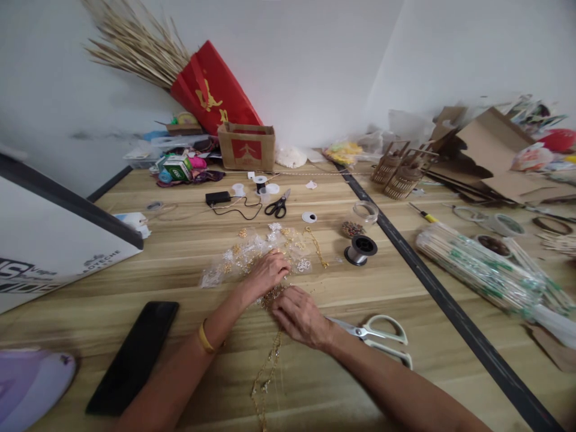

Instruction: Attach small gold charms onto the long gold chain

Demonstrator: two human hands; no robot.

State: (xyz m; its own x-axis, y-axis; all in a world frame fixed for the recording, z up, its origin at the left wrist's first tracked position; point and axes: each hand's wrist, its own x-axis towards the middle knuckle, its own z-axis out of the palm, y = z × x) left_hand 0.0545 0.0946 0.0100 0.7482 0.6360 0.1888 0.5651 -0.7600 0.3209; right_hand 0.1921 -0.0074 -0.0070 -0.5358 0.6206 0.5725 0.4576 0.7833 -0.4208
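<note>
A thin gold chain (271, 354) with small pale ornaments runs down the table from beneath my right hand (299, 315), whose curled fingers close on its upper end. Just above and to the left, my left hand (270, 271) bends over a heap of small beads (271, 296); its fingers are drawn together, and what they pinch is hidden. Clear plastic bags of gold and white jewellery findings (234, 259) lie around the left hand. A short gold chain (317, 247) rests behind the hands. White-handled scissors (382, 336) lie by my right wrist.
A wire spool (360, 251) and an open jar of beads (355, 228) stand right of the bags. Black scissors (278, 205) lie farther back. A black phone (135, 357) is at left, and bundled sticks (481, 267) lie right of the dark strip (418, 264).
</note>
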